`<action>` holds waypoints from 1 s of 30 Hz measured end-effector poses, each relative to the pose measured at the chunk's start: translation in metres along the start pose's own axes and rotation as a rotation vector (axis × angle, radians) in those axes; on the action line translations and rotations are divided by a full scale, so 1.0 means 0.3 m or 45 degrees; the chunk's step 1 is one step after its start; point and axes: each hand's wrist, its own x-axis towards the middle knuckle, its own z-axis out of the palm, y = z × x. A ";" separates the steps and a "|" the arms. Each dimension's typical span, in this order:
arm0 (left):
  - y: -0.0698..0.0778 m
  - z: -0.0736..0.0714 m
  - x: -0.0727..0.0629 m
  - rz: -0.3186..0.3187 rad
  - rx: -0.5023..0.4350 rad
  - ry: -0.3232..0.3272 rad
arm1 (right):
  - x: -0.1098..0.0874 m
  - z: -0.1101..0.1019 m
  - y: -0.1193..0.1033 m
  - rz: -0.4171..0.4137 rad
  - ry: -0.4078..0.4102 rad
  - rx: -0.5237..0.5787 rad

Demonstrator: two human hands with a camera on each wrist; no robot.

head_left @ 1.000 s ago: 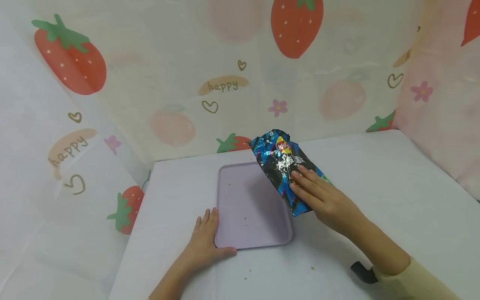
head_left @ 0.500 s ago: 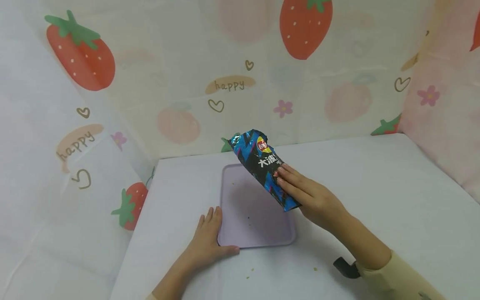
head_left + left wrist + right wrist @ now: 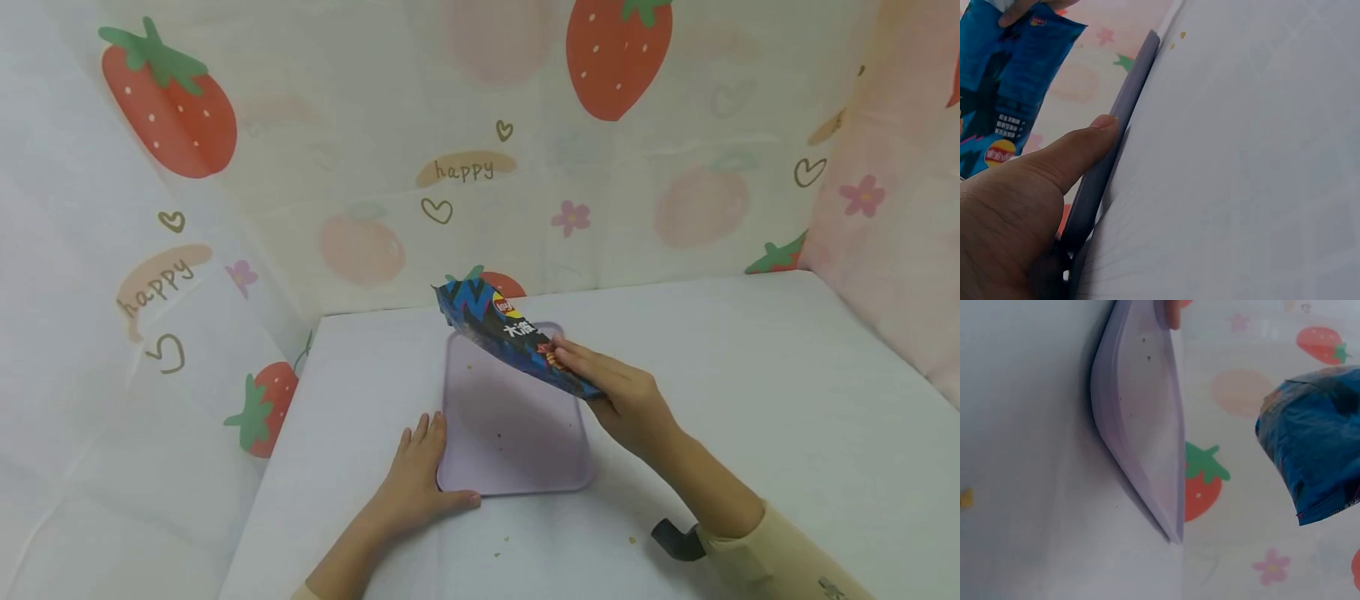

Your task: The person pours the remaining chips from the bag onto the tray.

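My right hand (image 3: pixel 626 396) grips a blue and black potato chip bag (image 3: pixel 510 333) by its near right end, fingers on top. The bag slants over the lilac tray (image 3: pixel 510 471), its far end up and to the left. My left hand (image 3: pixel 416 475) rests at the tray's front left corner, fingers along the left side and thumb along the front. In the left wrist view the thumb (image 3: pixel 1079 153) presses on the tray's rim (image 3: pixel 1125 100). The right wrist view shows the bag's crinkled bottom (image 3: pixel 1316 444) apart from the tray; the bag's mouth is hidden there.
A few dark specks (image 3: pixel 499 436) and a yellow crumb (image 3: pixel 470 367) lie on the tray. More yellow crumbs (image 3: pixel 632 540) are on the white tabletop (image 3: pixel 787 400). A dark bent piece (image 3: pixel 678 540) sticks out at the right sleeve (image 3: pixel 750 546). A strawberry-print sheet (image 3: pixel 360 100) stands behind.
My right hand has carried the bag left, farther over the tray, and tipped it flatter so that less of its front shows. The left hand stays at the tray's corner.
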 end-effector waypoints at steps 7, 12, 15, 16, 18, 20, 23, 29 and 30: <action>-0.003 0.003 0.005 -0.003 0.014 0.004 | -0.006 0.016 0.006 0.109 0.030 0.130; 0.003 -0.002 0.006 -0.009 0.006 0.002 | -0.007 0.022 0.008 0.182 0.053 0.147; 0.007 -0.004 0.004 -0.013 -0.001 -0.004 | -0.008 0.024 0.006 0.255 0.075 0.184; 0.007 -0.005 0.004 -0.013 -0.001 -0.004 | -0.009 0.025 0.006 0.285 0.088 0.202; 0.008 -0.006 0.003 -0.013 0.000 -0.008 | -0.011 0.024 0.003 0.369 0.113 0.210; 0.008 -0.007 0.002 -0.012 0.002 -0.006 | -0.013 0.019 0.000 0.484 0.135 0.228; 0.008 -0.007 0.002 -0.014 0.003 -0.003 | -0.011 0.008 -0.009 0.710 0.147 0.232; 0.008 -0.007 0.004 0.005 0.002 0.016 | -0.003 -0.012 -0.001 1.092 0.177 0.255; 0.009 -0.008 0.004 0.005 0.001 0.016 | -0.001 -0.014 0.002 1.126 0.181 0.261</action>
